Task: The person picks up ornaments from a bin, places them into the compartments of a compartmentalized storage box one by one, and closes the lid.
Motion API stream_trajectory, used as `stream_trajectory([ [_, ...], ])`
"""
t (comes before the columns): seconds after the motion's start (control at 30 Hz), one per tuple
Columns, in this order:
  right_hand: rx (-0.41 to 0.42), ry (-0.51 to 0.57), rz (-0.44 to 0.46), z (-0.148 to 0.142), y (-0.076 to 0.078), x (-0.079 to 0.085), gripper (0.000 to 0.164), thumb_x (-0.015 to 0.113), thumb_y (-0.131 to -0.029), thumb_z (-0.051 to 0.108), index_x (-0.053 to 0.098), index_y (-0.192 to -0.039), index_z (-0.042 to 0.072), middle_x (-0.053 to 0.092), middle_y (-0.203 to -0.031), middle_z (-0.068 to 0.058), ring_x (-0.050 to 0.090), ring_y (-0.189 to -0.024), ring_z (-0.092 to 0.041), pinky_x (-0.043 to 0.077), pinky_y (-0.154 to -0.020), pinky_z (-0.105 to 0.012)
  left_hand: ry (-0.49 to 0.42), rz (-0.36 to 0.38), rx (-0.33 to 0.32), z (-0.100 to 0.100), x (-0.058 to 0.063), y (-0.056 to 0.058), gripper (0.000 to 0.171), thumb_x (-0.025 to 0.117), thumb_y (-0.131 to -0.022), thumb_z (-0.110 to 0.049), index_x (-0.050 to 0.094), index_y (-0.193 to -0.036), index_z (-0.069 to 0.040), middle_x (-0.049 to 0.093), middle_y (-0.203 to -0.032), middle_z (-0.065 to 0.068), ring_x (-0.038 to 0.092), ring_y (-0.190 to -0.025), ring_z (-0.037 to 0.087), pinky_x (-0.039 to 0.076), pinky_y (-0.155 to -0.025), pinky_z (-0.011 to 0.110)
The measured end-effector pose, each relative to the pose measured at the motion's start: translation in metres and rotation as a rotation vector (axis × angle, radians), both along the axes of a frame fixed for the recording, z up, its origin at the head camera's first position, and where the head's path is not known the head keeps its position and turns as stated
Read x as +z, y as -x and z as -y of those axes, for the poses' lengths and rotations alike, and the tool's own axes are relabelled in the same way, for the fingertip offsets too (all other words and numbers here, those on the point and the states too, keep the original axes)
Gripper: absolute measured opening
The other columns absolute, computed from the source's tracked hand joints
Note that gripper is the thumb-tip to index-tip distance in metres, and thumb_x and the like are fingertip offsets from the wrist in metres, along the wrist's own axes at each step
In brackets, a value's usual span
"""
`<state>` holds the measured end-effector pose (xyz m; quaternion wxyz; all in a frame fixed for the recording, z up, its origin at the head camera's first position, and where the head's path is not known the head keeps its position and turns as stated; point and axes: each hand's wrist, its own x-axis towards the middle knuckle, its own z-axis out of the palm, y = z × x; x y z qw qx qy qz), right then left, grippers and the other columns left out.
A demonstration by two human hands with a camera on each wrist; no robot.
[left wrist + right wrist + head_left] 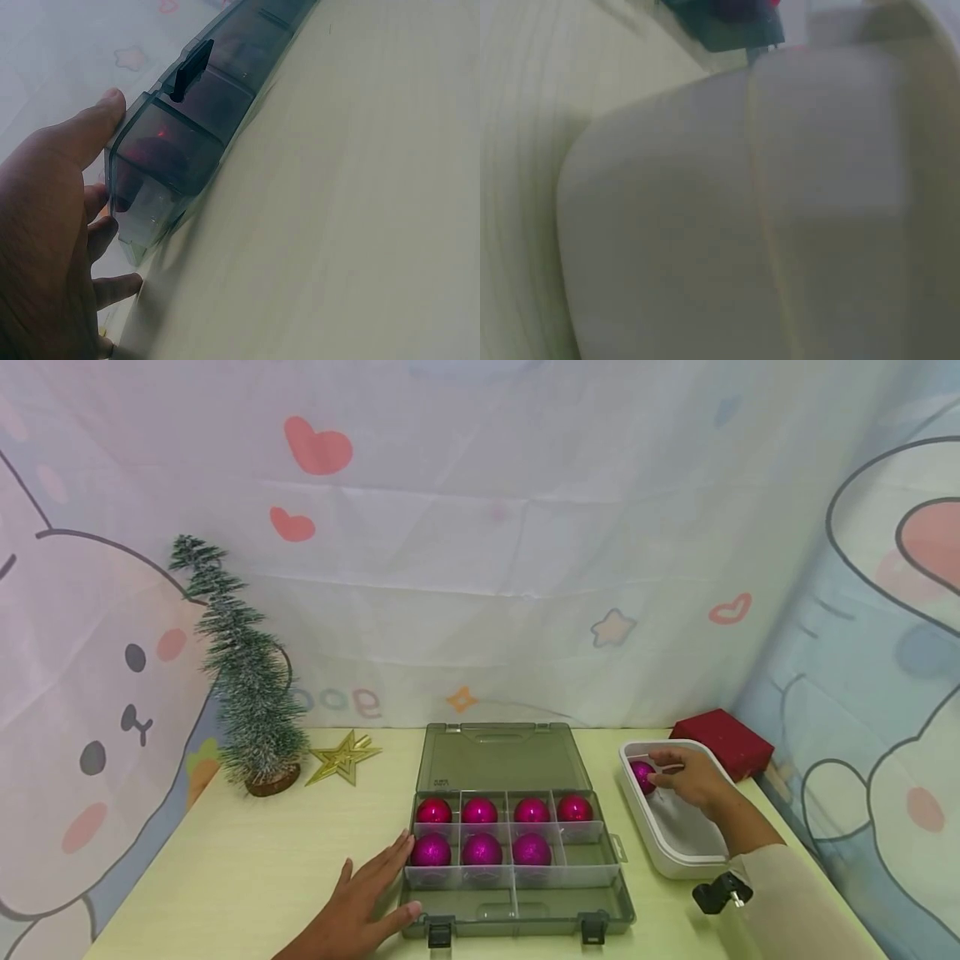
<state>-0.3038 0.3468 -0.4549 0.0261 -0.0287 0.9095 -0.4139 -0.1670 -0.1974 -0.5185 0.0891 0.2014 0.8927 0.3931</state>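
Note:
A grey translucent divided box [495, 902] stands with its lid [502, 758] raised at the back. Red and magenta baubles [532, 811] sit in its back row, and purple glitter baubles [532, 849] fill the left three cells of the middle row. My left hand [360, 906] rests against the box's left side, fingers spread and thumb at the front corner; the left wrist view shows this hand [52, 202] too. Over the white bin [667, 852], my right hand [701, 781] pinches a purple bauble [641, 774] near the bin's far left wall.
An artificial Christmas tree [255, 693] stands at the back left beside a gold star [345, 757]. Behind the bin lies a dark red box [723, 742]. A printed curtain [510, 543] hangs along the table's back edge. The right wrist view is mostly the bin's wall [667, 240].

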Motion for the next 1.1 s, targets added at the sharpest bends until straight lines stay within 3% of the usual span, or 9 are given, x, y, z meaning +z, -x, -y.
stream_trajectory([
  [0.3,0.029,-0.053,0.034,-0.001,0.008,-0.008,0.051,0.078,-0.101,0.012,0.063,-0.148,-0.003,0.067,-0.144,-0.029,0.069,-0.125,-0.038,0.058,-0.088,-0.037,0.01,-0.028,0.003,0.0,-0.001,0.0,0.082,0.065,-0.11,-0.045,0.023,-0.177,-0.025,0.02,-0.184,0.005,0.022,-0.168,0.047,-0.009,-0.113,0.095],
  [0.57,0.06,-0.029,0.004,0.003,0.008,-0.008,0.049,0.078,-0.098,0.001,0.064,-0.143,-0.009,0.072,-0.129,-0.03,0.071,-0.115,-0.034,0.056,-0.085,-0.031,0.01,-0.018,-0.004,0.001,-0.004,0.002,0.081,0.064,-0.11,-0.045,0.021,-0.177,-0.025,0.018,-0.185,0.005,0.02,-0.168,0.048,-0.01,-0.113,0.095],
  [0.9,0.043,-0.056,-0.033,-0.003,0.009,-0.008,0.043,0.081,-0.096,0.005,0.066,-0.133,-0.012,0.07,-0.13,-0.033,0.071,-0.114,-0.039,0.059,-0.086,-0.037,-0.002,0.012,0.004,0.0,-0.001,0.0,0.08,0.063,-0.111,-0.045,0.022,-0.177,-0.028,0.02,-0.184,0.004,0.02,-0.169,0.045,-0.011,-0.114,0.094],
  [1.1,-0.014,0.012,-0.016,-0.01,-0.004,0.004,0.056,0.077,-0.103,0.016,0.057,-0.148,-0.011,0.062,-0.143,-0.037,0.067,-0.125,-0.046,0.065,-0.091,-0.043,-0.012,0.009,0.001,0.0,0.0,0.0,0.08,0.064,-0.111,-0.044,0.022,-0.177,-0.027,0.021,-0.184,0.005,0.02,-0.169,0.046,-0.011,-0.114,0.094],
])
